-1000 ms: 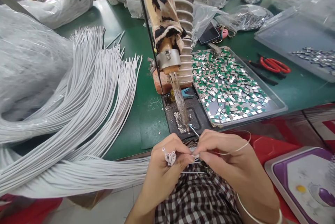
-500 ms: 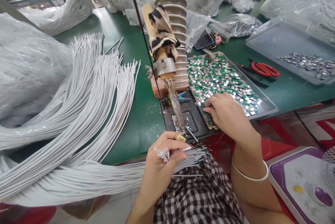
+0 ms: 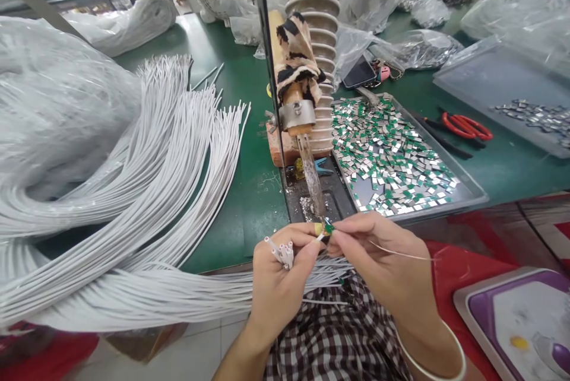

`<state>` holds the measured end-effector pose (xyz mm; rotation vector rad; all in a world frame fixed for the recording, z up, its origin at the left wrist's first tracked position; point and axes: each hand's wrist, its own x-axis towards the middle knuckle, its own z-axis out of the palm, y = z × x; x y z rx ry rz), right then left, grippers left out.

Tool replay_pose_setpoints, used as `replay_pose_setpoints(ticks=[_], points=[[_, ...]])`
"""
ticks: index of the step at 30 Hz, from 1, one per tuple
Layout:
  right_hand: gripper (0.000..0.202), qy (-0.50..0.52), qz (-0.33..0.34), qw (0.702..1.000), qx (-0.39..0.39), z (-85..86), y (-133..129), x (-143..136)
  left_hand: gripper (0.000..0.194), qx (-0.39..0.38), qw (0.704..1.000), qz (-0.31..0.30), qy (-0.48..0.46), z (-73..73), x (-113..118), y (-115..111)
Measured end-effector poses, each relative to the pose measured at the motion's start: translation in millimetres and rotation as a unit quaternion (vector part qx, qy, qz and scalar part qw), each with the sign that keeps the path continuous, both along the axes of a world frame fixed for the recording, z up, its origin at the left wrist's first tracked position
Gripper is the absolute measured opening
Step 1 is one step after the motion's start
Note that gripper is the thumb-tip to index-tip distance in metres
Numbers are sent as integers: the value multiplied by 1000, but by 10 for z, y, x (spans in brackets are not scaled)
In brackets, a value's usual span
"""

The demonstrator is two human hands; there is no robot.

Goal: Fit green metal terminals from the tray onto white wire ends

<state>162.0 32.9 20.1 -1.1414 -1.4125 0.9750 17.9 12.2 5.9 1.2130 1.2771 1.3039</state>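
My left hand (image 3: pixel 278 286) is closed around several white cables (image 3: pixel 285 254), whose cut ends stick out between the fingers. One cable tip (image 3: pixel 320 238) is pinched forward by thumb and forefinger. My right hand (image 3: pixel 385 259) pinches a small green circuit board (image 3: pixel 328 227) against that tip; whether they touch is too small to tell. A thin wire (image 3: pixel 401 252) trails across the right hand, perhaps solder. Just above both hands is the tip of a clamped soldering iron (image 3: pixel 312 176), its handle wrapped in patterned cloth. A yellow wrap covers my left forefinger's end.
A tray (image 3: pixel 476 194) of loose green boards with metal plugs lies right of the iron. Beyond it are red-handled pliers (image 3: pixel 465 126) and a plastic bin (image 3: pixel 472 75) of metal parts. Bundles of white cables (image 3: pixel 178 191) cover the left. A ribbed hose (image 3: pixel 314 1) stands behind the iron.
My right hand has come from the tray down and left to my left hand, now with a green board in its fingers. The view has shifted slightly left.
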Motion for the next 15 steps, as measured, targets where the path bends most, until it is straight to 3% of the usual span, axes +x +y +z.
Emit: replay_pose_setpoints(ticks=[5, 10, 15], points=[[10, 3, -23, 999, 49, -126, -50, -43, 20, 10, 1000, 19, 15, 41, 17, 2], [15, -75, -19, 991, 114, -152, -96, -12, 20, 16, 999, 23, 20, 72, 20, -1], [27, -172, -94, 966, 167, -123, -123, 26, 21, 8, 1000, 20, 18, 119, 0, -1]])
